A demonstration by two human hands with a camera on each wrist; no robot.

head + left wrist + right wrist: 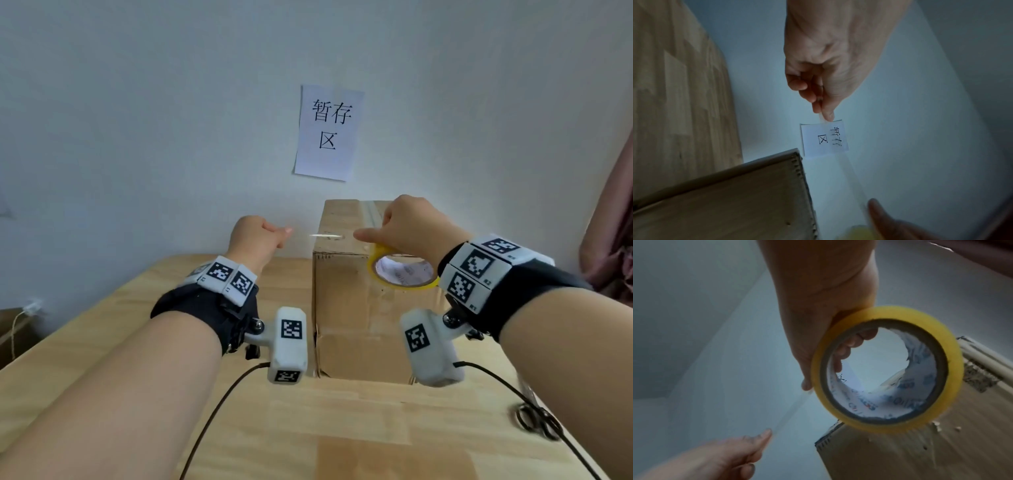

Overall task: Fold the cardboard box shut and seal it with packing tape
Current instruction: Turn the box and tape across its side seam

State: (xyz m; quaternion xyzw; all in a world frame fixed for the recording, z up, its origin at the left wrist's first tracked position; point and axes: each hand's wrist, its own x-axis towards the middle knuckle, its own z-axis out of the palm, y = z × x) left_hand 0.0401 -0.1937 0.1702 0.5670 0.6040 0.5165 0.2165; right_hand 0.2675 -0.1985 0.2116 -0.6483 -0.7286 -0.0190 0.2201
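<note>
Right hand (411,226) grips tape roll (404,270) above closed cardboard box (346,308), fingers curled through its core. Left hand (257,236), beside box's left edge, pinches the clear tape strip (789,415) stretched between both hands.

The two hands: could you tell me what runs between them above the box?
A clear strip of tape, drawn from the roll in the right hand to the left hand's pinch; the right wrist view shows it best.
</note>
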